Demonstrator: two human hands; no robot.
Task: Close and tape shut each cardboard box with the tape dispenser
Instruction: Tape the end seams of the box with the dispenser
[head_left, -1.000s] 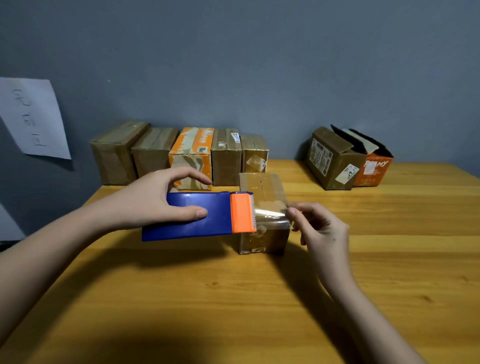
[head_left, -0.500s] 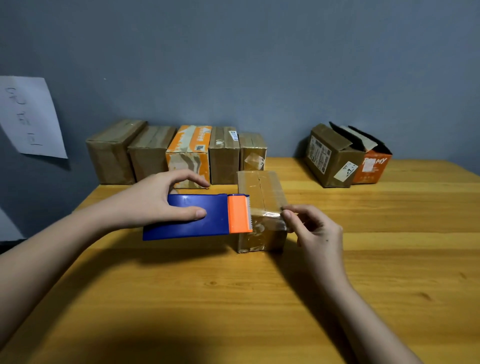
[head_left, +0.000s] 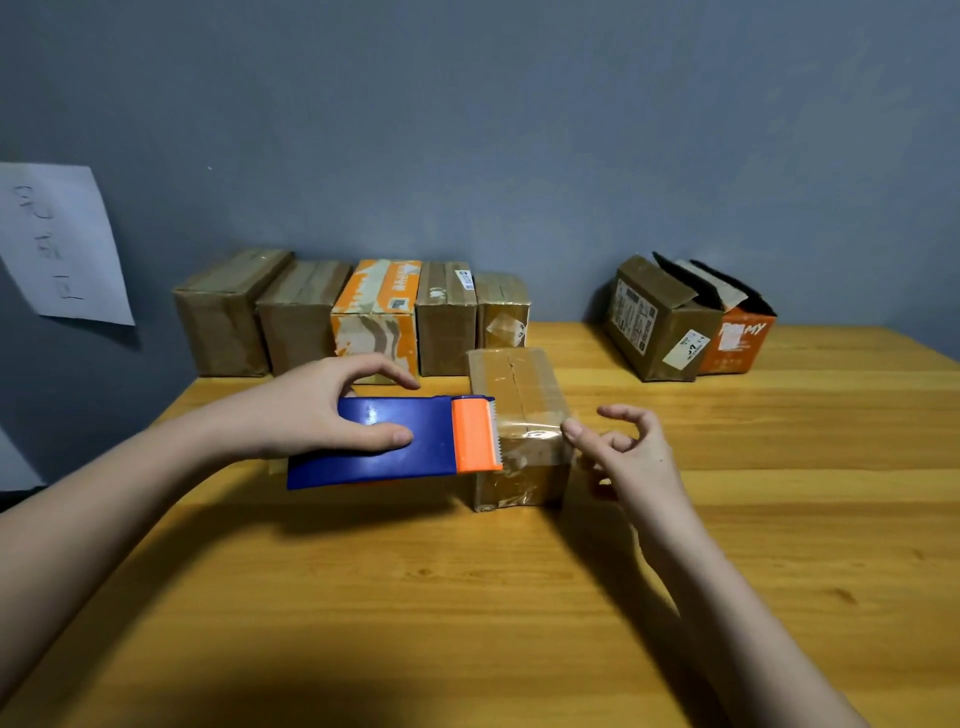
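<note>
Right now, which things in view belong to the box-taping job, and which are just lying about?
Job in hand:
- blue and orange tape dispenser, in the left hand
- small cardboard box being taped
- clear tape, at the right hand
- five closed boxes by the wall
- two open-flapped boxes, far right

Lying about:
- handwritten paper sheet on the wall

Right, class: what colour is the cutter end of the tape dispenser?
Orange, on a dark blue body; the tape dispenser shows clearly in the head view.

Orange box at 2 o'clock, white letters "MY" legible, paper sheet on wall at 10 o'clock, handwriting unreadable, box labels too small to read
</note>
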